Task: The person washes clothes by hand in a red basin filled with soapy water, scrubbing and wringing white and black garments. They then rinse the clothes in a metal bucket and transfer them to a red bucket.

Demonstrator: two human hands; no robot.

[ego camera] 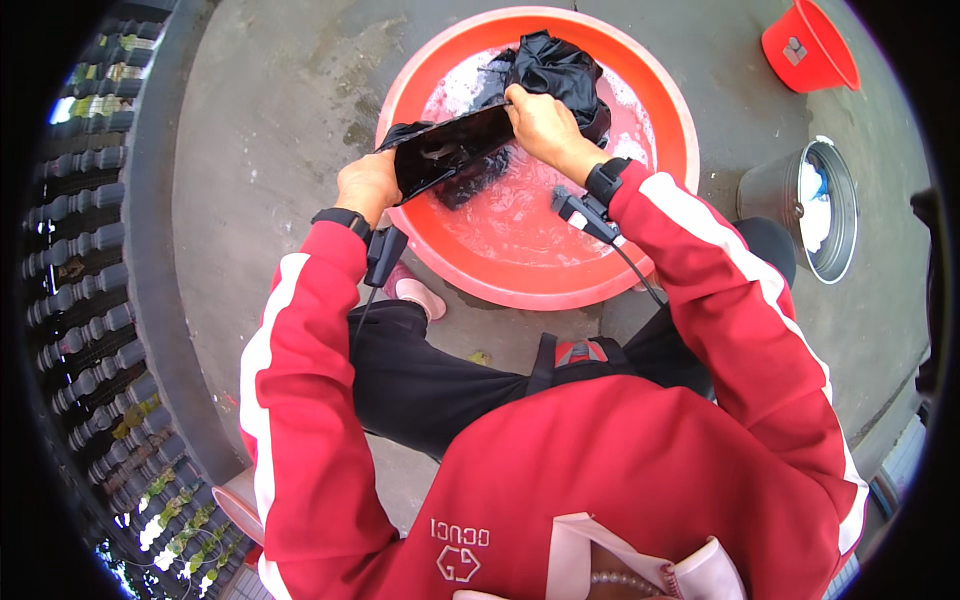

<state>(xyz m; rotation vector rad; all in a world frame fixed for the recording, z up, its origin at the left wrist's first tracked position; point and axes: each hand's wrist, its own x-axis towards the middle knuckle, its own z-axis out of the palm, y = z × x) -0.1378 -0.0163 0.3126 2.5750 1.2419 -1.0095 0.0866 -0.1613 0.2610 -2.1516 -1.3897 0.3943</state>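
Note:
Between my two hands a strip of wet black fabric is pulled taut above a large red plastic basin. My left hand grips its left end near the basin's left rim. At the other end, my right hand pinches the fabric's upper corner. A bunched black garment rises out of the water behind my right hand; whether it joins the strip I cannot tell. Foamy water fills the basin's bottom, and more dark cloth lies partly under the surface below the strip.
A red bucket stands at the upper right. Below it a metal bucket holds white and blue items. Cabled devices are strapped at both wrists. Along the left runs a concrete ledge beside dark roof tiles.

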